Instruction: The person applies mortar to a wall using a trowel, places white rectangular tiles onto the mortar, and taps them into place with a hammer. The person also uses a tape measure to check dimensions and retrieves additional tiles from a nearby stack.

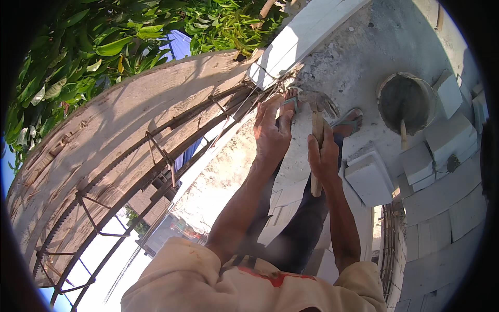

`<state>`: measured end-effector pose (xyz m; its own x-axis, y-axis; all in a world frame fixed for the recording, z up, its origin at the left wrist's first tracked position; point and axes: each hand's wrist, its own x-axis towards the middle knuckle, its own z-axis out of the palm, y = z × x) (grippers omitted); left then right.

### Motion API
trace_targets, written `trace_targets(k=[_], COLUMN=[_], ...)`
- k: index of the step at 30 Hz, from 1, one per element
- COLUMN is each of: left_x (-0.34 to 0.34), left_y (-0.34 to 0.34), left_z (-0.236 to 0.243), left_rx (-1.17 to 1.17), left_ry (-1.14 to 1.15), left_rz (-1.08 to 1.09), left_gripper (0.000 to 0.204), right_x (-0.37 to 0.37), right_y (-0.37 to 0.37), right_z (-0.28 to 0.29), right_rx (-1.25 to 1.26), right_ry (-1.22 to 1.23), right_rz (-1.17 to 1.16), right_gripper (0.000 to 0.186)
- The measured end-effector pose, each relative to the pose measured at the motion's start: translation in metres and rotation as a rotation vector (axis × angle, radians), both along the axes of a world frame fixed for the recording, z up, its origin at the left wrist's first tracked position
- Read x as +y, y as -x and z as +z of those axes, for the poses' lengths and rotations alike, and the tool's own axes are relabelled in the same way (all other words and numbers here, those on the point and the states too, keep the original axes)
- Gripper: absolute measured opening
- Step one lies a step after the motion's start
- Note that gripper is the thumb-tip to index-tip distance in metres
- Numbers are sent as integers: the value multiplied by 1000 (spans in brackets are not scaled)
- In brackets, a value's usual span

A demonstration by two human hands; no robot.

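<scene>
My right hand (pixel 323 156) is closed around the wooden handle of a hammer (pixel 317 125). The hammer's head is up by my feet and slightly blurred. My left hand (pixel 273 130) is beside it, with fingers stretched forward and the thumb apart. Its fingertips are close to the ends of a steel rebar cage (pixel 166 158) and the lower end of a long white board (pixel 283 57). Whether they touch either one I cannot tell.
A wooden plank (pixel 130 99) runs along the rebar, with leafy branches (pixel 104 41) beyond. At right are a bucket of grey mortar (pixel 403 101) with a stick-like handle, several pale blocks (pixel 452 138), and a block wall (pixel 442 229). My sandalled feet (pixel 349 124) stand on dusty concrete.
</scene>
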<state>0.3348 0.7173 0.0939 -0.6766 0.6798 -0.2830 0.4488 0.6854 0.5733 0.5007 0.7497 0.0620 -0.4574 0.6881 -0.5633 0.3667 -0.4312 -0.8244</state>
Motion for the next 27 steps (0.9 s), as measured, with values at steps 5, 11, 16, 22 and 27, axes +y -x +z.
trace_targets(k=[5, 11, 16, 22, 27], left_x=[-20, 12, -27, -43, -44], left_y=[0, 14, 5, 3, 6], left_z=[-24, -68, -132, -169, -180], left_rx=[-678, -832, 462, -625, -558], left_ry=[-143, -507, 75, -417, -274], left_rz=[923, 1232, 9, 310, 356], left_gripper=[62, 64, 49, 45, 39], right_x=[27, 53, 57, 63, 67], right_y=[-5, 30, 61, 78, 85], right_z=[11, 24, 22, 21, 18], right_rx=[-83, 4, 69, 97, 167], right_ry=[-338, -492, -555, -633, -710], right_rz=[254, 457, 589, 587, 619], right_gripper=[49, 47, 60, 69, 73])
